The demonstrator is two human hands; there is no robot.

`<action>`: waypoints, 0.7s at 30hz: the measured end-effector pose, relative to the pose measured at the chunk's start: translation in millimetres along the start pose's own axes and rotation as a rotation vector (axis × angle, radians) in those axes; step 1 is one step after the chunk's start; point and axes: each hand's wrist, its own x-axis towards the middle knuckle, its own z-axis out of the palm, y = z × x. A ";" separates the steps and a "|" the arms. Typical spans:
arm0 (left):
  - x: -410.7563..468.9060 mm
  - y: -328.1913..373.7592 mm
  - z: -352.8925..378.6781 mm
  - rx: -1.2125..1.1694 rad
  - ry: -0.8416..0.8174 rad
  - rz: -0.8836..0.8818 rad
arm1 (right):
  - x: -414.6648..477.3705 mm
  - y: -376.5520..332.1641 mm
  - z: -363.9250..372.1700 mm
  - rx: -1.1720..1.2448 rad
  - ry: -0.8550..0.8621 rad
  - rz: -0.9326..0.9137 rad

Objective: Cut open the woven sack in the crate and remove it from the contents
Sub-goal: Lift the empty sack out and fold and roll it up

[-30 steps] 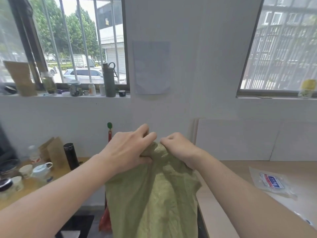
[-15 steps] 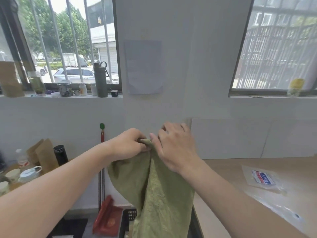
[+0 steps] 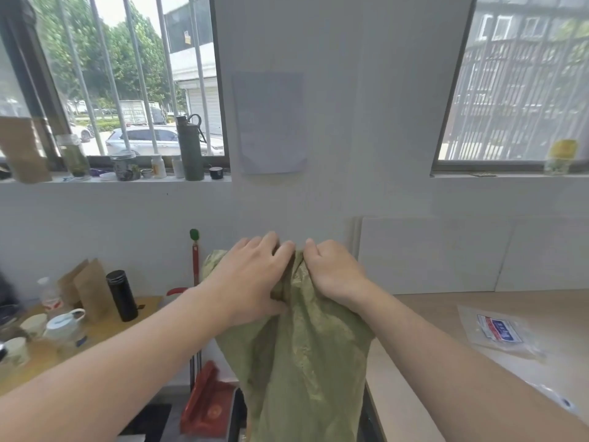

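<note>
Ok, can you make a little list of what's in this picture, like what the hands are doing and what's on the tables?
held thing: green woven sack, crumpled, hanging down
left hand: grips the sack's bunched top
right hand: grips the top right beside it
right table: clear plastic packet
left table: black flask, cups
floor: red dustpan
crate: not clearly seen

ahead: wall (image 3: 318, 202) rises behind sack (image 3: 302, 362) | centre: hanging sack fills gap between tables | low left: red dustpan (image 3: 207, 406), broom handle (image 3: 195, 266) beside sack | left table (image 3: 105, 330): crowded with flask (image 3: 121, 295), cups (image 3: 33, 325), teapot (image 3: 63, 327) | right table (image 3: 424, 317): bare wood up to plastic packet (image 3: 497, 328)
</note>
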 end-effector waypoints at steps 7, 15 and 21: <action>-4.5 -1.2 19.5 0.024 0.218 0.101 | 10.8 -3.5 -5.2 0.302 -0.333 0.148; 10.8 -13.2 10.0 -0.354 -0.232 -0.206 | -3.0 -9.9 -1.3 -0.510 0.037 -0.335; 27.7 -16.1 -5.0 -0.951 -0.275 -0.485 | -4.0 -12.7 12.5 -0.580 0.435 -0.394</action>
